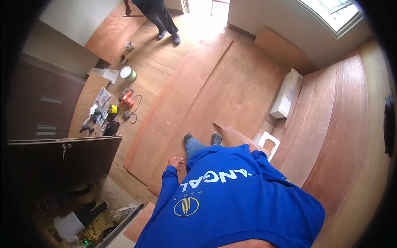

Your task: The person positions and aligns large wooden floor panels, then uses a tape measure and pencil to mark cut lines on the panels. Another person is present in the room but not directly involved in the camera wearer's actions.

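Note:
I stand on large reddish plywood sheets (182,111) in blue long sleeves and jeans. My left hand (175,163) hangs beside my left hip with fingers loosely curled, apart and holding nothing visible. My right hand (253,148) is mostly hidden by my shirt at my right hip, near a thin plywood strip (229,131) and a white board with a cut opening (262,141). A long white box (285,95) lies against stepped plywood boards (331,107) on the right.
A person (159,20) stands at the top holding a thin bar. Along the left are a paint can (127,73), an orange power tool (126,98), cords and cluttered small items (97,113). A dark door (58,161) borders an opening showing another person (70,225) at lower left.

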A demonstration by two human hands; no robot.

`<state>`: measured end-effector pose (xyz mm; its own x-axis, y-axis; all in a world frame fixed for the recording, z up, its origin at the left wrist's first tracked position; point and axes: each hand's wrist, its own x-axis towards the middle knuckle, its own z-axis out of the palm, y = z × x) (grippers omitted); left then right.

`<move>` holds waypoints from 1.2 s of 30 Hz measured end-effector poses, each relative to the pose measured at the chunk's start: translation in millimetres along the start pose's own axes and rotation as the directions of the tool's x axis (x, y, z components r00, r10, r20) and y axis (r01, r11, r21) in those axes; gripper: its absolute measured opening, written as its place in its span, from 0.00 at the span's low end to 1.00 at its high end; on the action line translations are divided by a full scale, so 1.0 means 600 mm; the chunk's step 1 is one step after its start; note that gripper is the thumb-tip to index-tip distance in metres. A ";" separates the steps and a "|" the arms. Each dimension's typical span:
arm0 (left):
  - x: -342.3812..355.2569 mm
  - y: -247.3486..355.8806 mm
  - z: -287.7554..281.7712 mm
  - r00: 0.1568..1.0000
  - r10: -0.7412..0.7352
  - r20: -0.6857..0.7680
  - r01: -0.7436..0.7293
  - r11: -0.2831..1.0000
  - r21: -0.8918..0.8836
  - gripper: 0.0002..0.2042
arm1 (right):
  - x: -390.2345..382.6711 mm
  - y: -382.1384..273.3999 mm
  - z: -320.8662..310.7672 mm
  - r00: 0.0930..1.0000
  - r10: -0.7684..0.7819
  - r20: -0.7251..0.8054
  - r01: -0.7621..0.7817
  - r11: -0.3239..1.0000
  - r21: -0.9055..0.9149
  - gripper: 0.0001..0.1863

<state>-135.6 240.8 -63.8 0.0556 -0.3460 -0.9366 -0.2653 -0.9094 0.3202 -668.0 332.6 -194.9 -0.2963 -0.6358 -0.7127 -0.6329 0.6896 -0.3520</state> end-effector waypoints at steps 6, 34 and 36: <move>-0.032 0.006 0.000 0.999 -0.039 -0.014 0.040 0.999 0.037 0.12 | -0.063 -0.046 -0.041 0.998 0.020 0.053 -0.022 0.999 0.042 0.39; -0.029 -0.084 -0.194 1.000 -0.019 0.000 0.019 0.997 0.081 0.14 | -0.124 -0.304 -0.012 0.986 0.086 0.144 -0.091 0.996 0.023 0.28; -0.030 -0.065 -0.228 0.999 -0.047 0.021 0.043 0.988 0.150 0.15 | -0.148 -0.359 0.002 0.997 0.000 0.082 -0.010 0.993 0.121 0.32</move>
<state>5.4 251.0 -40.0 0.0476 -0.2980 -0.9534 -0.4043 -0.8785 0.2544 -504.3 241.2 -56.5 -0.2366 -0.6049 -0.7603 -0.5388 0.7329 -0.4154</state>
